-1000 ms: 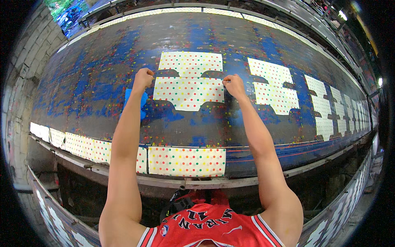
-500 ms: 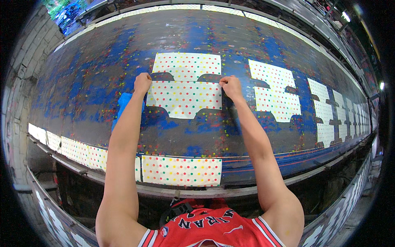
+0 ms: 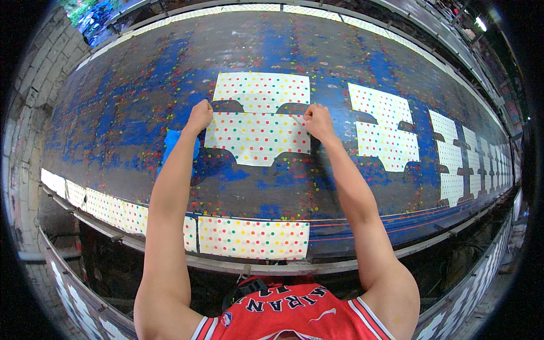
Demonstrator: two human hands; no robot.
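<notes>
A white cut fabric panel (image 3: pixel 258 136) with coloured dots lies on the long printing table in front of me, its near edge notched at both sides. At its far left corner, my left hand (image 3: pixel 200 115) is closed with the fingertips pinching the edge. My right hand (image 3: pixel 319 122) pinches the far right corner, where the cloth looks slightly raised. A matching dotted panel (image 3: pixel 262 89) lies just beyond, its narrow end meeting the far edge of the one I hold. Beside my left forearm is a bunched bright blue cloth (image 3: pixel 172 148), partly hidden by the arm.
The paint-stained tabletop (image 3: pixel 249 192) is dark grey and blue. Further dotted panels (image 3: pixel 388 141) lie in pairs toward the right. Dotted strips (image 3: pixel 254 238) run along the near edge, above a metal rail (image 3: pixel 334 264). A block wall (image 3: pixel 54 62) stands at left.
The view has shifted slightly, so the table and panels appear a little further right. Both hands keep their hold on the panel's far corners; the right corner looks a bit more creased.
</notes>
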